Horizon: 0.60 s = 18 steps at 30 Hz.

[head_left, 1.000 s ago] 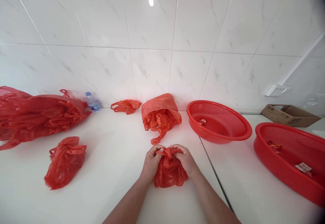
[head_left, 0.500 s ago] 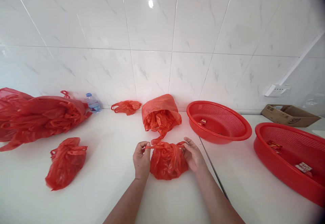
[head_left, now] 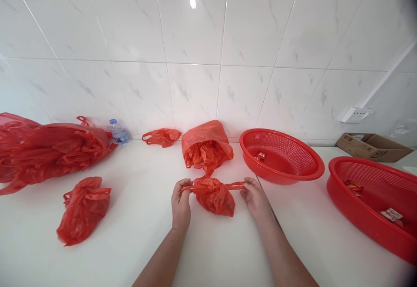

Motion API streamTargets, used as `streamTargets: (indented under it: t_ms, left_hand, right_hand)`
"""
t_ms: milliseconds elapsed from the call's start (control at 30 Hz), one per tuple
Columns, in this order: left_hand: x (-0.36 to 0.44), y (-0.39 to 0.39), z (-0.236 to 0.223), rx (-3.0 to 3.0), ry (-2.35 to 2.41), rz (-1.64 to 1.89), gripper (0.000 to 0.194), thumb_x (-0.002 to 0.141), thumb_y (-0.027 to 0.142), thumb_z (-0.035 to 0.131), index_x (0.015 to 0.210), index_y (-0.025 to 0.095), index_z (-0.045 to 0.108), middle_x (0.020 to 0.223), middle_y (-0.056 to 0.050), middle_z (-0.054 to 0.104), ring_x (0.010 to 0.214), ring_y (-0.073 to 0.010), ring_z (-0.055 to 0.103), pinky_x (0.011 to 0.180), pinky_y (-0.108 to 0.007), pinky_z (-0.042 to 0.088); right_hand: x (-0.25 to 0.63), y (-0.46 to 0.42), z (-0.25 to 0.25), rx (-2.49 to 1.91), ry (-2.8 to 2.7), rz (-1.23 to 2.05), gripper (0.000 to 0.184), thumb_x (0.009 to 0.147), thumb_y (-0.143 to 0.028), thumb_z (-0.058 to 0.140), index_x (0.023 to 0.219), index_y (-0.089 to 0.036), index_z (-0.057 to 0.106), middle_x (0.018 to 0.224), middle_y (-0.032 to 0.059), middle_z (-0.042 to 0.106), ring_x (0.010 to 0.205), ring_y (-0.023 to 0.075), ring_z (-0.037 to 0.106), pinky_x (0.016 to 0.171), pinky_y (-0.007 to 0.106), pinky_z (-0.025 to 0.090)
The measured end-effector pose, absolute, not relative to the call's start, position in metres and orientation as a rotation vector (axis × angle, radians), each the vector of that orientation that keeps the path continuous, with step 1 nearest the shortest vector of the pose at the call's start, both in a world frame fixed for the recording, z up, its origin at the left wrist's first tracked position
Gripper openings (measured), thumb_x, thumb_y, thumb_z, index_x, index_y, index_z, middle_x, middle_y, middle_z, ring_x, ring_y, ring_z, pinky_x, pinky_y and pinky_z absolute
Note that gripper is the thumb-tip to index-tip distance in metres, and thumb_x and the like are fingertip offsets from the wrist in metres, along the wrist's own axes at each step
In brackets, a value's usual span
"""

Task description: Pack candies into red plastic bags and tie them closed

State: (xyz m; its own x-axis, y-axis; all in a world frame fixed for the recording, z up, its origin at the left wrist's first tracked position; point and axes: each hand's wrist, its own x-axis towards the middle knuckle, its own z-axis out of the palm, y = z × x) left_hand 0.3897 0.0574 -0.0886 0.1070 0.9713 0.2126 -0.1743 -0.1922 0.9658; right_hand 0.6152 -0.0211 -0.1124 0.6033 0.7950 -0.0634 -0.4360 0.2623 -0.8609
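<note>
Between my hands a red plastic bag point(head_left: 216, 200) lies on the white table, its body bunched and its two handles drawn out sideways. My left hand point(head_left: 181, 204) pinches the left handle between thumb and fingers. The right handle is gripped by my right hand point(head_left: 256, 195), thumb against fingers. What the bag contains is hidden by the red plastic. Just behind it, a larger red bag point(head_left: 206, 137) lies on its side, stuffed with crumpled red bags that spill from its mouth toward the one I hold.
To the left are a knotted red bag point(head_left: 84, 211), a big heap of red bags point(head_left: 55, 152) and a water bottle point(head_left: 119, 132). A flat red bag point(head_left: 162, 137) lies by the wall. Rightward stand two red baskets point(head_left: 312, 163) point(head_left: 339, 191) with small packets, and a cardboard box point(head_left: 371, 148).
The handles have been pulled further apart, my right hand shifting slightly right. The bag's body has drawn together, looking smaller and more bunched than before.
</note>
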Motion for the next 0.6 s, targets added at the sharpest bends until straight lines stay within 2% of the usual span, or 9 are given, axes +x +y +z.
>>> streamTargets:
  t_ms: [67,167,267,333,400,467,533,600]
  left_hand:
    - [0.392,0.054,-0.088,1.418,0.813,1.295,0.032,0.084,0.032,0.051,0.114,0.022,0.054,0.118,-0.009,0.056,0.11,-0.0233,0.053,0.093,-0.039,0.043]
    - [0.399,0.045,-0.091,1.693,0.67,1.213,0.06,0.076,0.034,0.063,0.131,0.024,0.043,0.135,-0.012,0.045,0.126,-0.0286,0.042,0.102,-0.045,0.036]
    - [0.407,0.036,-0.097,1.944,0.593,1.06,0.092,0.058,0.031,0.079,0.139,0.026,0.036,0.142,-0.013,0.037,0.132,-0.0335,0.033,0.106,-0.05,0.03]
    - [0.41,0.034,-0.099,2.017,0.623,0.971,0.099,0.053,0.025,0.081,0.14,0.028,0.035,0.14,-0.012,0.04,0.129,-0.0336,0.037,0.104,-0.05,0.034]
    - [0.41,0.034,-0.1,2.012,0.698,0.93,0.086,0.058,0.02,0.076,0.137,0.03,0.041,0.132,-0.009,0.05,0.119,-0.0303,0.048,0.098,-0.046,0.041]
    - [0.408,0.036,-0.098,1.967,0.752,0.921,0.059,0.069,0.02,0.067,0.125,0.031,0.053,0.118,-0.005,0.061,0.105,-0.0254,0.057,0.091,-0.041,0.046]
    - [0.405,0.039,-0.096,1.887,0.778,0.969,0.037,0.077,0.022,0.06,0.113,0.029,0.06,0.106,-0.003,0.066,0.094,-0.0216,0.061,0.086,-0.037,0.047]
    - [0.4,0.044,-0.093,1.769,0.828,1.107,0.028,0.079,0.026,0.059,0.107,0.026,0.061,0.101,-0.003,0.067,0.09,-0.0198,0.062,0.085,-0.034,0.048]
  right_hand:
    - [0.608,-0.021,-0.109,-1.046,-0.492,0.872,0.024,0.069,-0.029,0.073,0.09,-0.023,0.063,0.086,0.0004,0.065,0.072,0.0141,0.059,0.064,0.027,0.049]
    - [0.592,-0.021,-0.102,-1.17,-0.78,0.886,0.027,0.074,-0.038,0.069,0.093,-0.021,0.066,0.096,0.0046,0.066,0.087,0.02,0.06,0.077,0.032,0.047]
    - [0.576,-0.023,-0.095,-1.225,-1.066,0.983,0.027,0.078,-0.045,0.063,0.084,-0.019,0.068,0.088,0.004,0.066,0.082,0.0203,0.058,0.074,0.032,0.044]
    - [0.57,-0.025,-0.093,-1.246,-1.148,1.083,0.029,0.08,-0.046,0.061,0.077,-0.017,0.066,0.077,0.002,0.064,0.071,0.0175,0.055,0.066,0.029,0.041]
    - [0.567,-0.026,-0.092,-1.238,-1.187,1.166,0.03,0.079,-0.045,0.061,0.073,-0.016,0.065,0.071,0.0008,0.061,0.066,0.0155,0.051,0.063,0.028,0.039]
    - [0.568,-0.026,-0.094,-1.201,-1.187,1.197,0.031,0.079,-0.046,0.062,0.074,-0.016,0.064,0.071,0.0007,0.06,0.066,0.0146,0.05,0.063,0.028,0.037]
    - [0.57,-0.027,-0.097,-1.202,-1.14,1.178,0.033,0.079,-0.049,0.06,0.075,-0.016,0.064,0.068,0.0003,0.057,0.063,0.0136,0.048,0.06,0.027,0.035]
    - [0.574,-0.026,-0.102,-1.255,-1.063,1.158,0.034,0.08,-0.051,0.058,0.079,-0.017,0.065,0.067,-0.0001,0.055,0.059,0.013,0.046,0.055,0.026,0.034]
